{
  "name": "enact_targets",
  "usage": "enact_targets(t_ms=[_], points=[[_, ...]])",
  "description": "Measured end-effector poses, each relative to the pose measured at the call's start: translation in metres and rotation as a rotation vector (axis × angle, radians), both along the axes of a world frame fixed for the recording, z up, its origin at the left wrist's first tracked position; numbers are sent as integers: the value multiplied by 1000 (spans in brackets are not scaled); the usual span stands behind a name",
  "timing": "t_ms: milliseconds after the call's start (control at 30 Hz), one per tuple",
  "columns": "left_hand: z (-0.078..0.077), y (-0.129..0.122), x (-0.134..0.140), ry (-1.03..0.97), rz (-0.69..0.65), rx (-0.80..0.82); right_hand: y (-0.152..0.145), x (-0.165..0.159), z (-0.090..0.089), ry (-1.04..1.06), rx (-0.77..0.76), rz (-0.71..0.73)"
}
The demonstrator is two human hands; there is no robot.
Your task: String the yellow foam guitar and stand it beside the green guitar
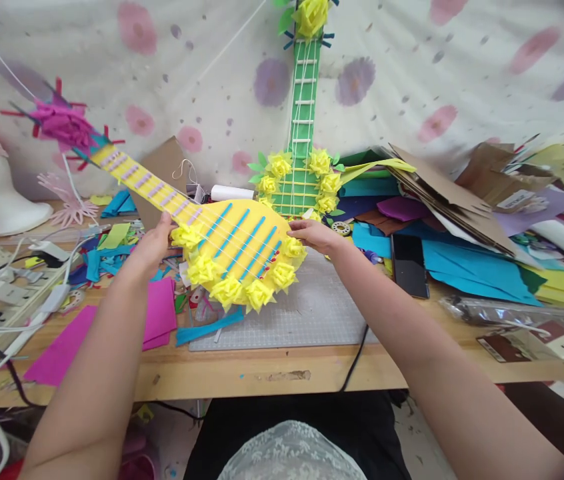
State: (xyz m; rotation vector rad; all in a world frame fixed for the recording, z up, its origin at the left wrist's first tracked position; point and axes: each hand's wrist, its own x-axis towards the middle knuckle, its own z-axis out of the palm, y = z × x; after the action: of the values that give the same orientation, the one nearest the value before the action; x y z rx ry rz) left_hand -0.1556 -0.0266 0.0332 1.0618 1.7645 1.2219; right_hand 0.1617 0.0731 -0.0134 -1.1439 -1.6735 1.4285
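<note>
A yellow handmade toy lute [242,237] is held tilted above the table, its neck pointing up to the left. Blue strips and white strings cross its body, yellow paper flowers line the lower rim, and a magenta flower covers the head. My left hand [155,240] grips it where the neck meets the body. My right hand [315,235] pinches the rim at the right end, thumb and fingers closed on it. Behind it a green toy lute [303,143] stands upright against the curtain, also trimmed with yellow flowers; its bottom is hidden.
Below lies a grey cutting mat [312,313] on a wooden table [272,373]. Magenta sheets [159,313] and a cable-laden power strip [17,313] are at left. A black phone [409,265], blue sheets [477,267] and stacked cardboard [442,193] lie right. A mannequin head [2,187] stands far left.
</note>
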Motion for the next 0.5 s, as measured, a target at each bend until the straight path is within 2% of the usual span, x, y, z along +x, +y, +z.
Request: enact_targets(t_ms=[100, 267, 400, 500], points=[[21, 16, 4, -48, -8, 79, -7, -1, 10, 16, -60, 167], [44, 35, 15, -107, -54, 166, -17, -1, 17, 29, -58, 196], [49, 43, 20, -149, -38, 280, -20, 0, 14, 70, -20, 116], [45, 42, 24, -220, 13, 335, -18, -2, 9, 104, -32, 84]])
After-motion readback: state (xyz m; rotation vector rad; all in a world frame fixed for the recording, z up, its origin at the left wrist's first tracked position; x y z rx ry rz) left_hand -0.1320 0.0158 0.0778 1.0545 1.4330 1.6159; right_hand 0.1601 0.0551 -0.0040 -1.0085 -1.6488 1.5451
